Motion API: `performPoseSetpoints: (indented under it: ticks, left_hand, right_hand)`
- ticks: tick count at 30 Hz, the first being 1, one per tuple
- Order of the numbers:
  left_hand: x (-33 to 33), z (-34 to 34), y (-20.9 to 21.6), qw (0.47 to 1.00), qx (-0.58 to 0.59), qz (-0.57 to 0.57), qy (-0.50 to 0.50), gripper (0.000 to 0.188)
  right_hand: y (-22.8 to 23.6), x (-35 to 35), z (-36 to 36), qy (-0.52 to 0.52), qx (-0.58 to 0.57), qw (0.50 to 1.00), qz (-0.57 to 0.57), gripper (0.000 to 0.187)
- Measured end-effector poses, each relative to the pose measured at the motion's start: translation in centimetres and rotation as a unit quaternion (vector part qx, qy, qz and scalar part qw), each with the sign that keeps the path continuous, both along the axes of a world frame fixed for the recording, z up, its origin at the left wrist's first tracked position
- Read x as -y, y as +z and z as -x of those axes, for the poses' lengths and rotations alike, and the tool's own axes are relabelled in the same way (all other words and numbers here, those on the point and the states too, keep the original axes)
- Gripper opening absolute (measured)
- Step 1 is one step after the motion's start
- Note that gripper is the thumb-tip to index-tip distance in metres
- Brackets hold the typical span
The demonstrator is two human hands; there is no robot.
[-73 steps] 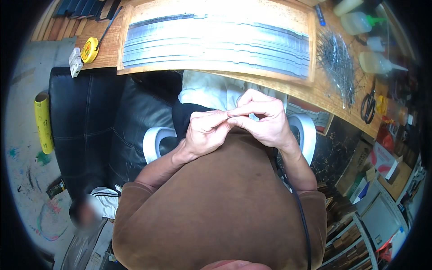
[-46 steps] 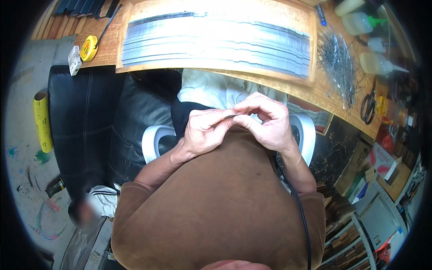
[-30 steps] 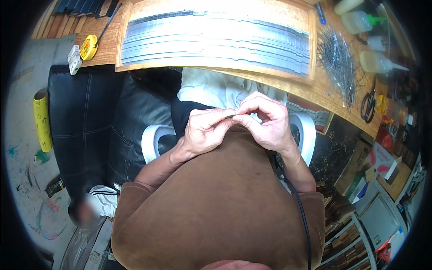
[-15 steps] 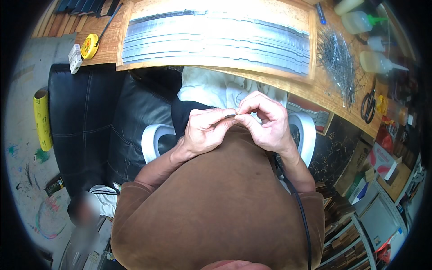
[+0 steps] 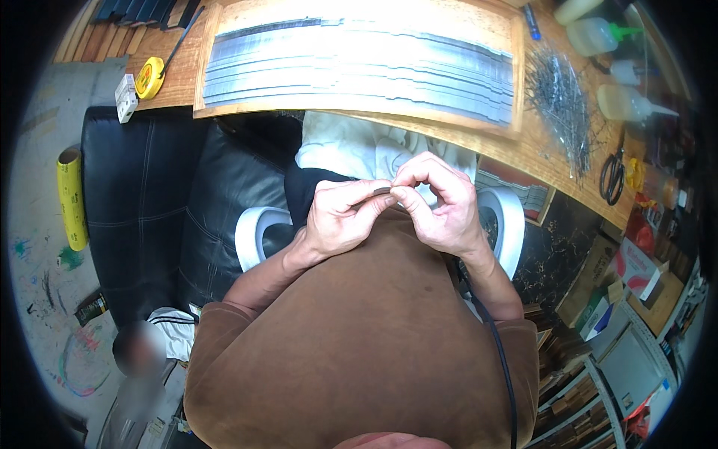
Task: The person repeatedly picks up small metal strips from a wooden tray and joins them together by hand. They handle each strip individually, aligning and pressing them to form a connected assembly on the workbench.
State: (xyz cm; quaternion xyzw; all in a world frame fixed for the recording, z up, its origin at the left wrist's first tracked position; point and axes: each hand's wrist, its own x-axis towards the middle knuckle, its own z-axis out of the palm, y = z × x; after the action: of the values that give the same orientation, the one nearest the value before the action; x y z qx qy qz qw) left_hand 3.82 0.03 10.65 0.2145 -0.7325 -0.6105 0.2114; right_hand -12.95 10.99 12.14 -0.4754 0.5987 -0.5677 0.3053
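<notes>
Close in front of my chest, my left hand [image 5: 342, 215] and my right hand [image 5: 443, 202] meet at the fingertips. Between them is a small thin dark strip [image 5: 382, 191], mostly covered by the fingers, so its kind does not show. The left thumb and forefinger pinch it from the left, while the right thumb and forefinger close on its right end. Beyond the hands, a shallow wooden tray [image 5: 200, 82] rests on the table's near edge. Rows of thin grey strips [image 5: 351, 78] lie inside it, partly washed out by glare.
On the table [image 5: 179, 75] right of the tray are a heap of thin metal pins [image 5: 559, 105], black scissors [image 5: 612, 178] and squeeze bottles [image 5: 624, 103]. A yellow tape measure [image 5: 149, 77] sits at left. White chair arms [image 5: 508, 224] flank me; a black leather sofa [image 5: 149, 194] stands left.
Both hands stay nearly in place. The right fingers have shifted slightly at the strip, and its visible face looks browner now.
</notes>
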Motion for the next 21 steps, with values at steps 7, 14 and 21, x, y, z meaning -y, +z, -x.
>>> performPoseSetpoints:
  ticks: [7,14,21]
  left_hand:
    - [1.4,1.4,-0.1,0.997,-0.069,0.024,0.023,0.018]
    - [3.0,5.9,1.9,0.991,-0.114,0.051,-0.039,0.022]
    - [3.3,7.6,3.3,0.979,-0.142,0.136,-0.053,0.030]
  right_hand:
    - [7.7,-2.0,5.9,-0.215,-0.229,0.948,-0.059,0.009]
    - [7.7,-0.9,6.2,-0.112,-0.231,0.966,-0.018,0.007]
    - [5.5,0.6,4.1,-0.101,-0.155,0.982,0.040,0.021]
